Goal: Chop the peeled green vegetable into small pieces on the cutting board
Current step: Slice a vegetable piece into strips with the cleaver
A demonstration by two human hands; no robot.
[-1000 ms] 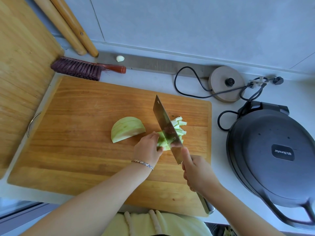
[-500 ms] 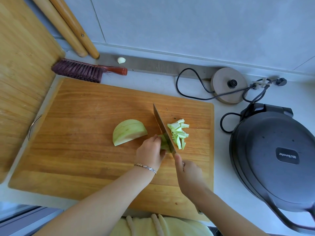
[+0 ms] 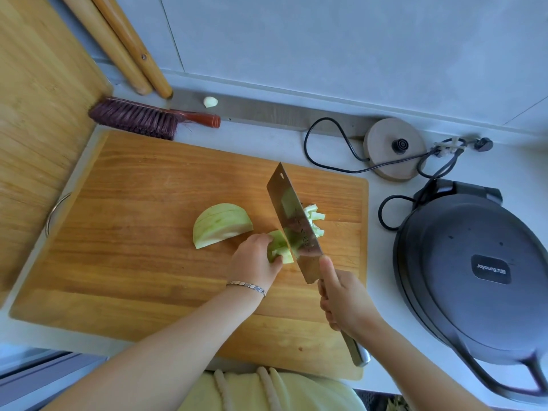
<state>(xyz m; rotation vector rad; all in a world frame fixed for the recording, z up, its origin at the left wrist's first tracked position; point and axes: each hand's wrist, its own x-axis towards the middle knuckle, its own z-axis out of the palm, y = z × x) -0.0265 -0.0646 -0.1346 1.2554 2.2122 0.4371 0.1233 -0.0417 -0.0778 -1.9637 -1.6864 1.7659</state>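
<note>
Head view: the left hand (image 3: 255,259) is curling its fingers over the pale green peeled vegetable piece (image 3: 278,250), pinning it to the rectangular wooden cutting board (image 3: 148,232). The piece's cut end is pointing right, against the rectangular steel cleaver (image 3: 292,223). The blade is standing just beside the left fingertips, with its long axis running from near handle to far tip. The right hand (image 3: 344,301) is gripping the handle, with one digit extended onto the blade's heel. Pale green cut strips (image 3: 315,221) are lying right of the blade. A domed green vegetable half (image 3: 221,225) is lying just left of the left fingers.
</note>
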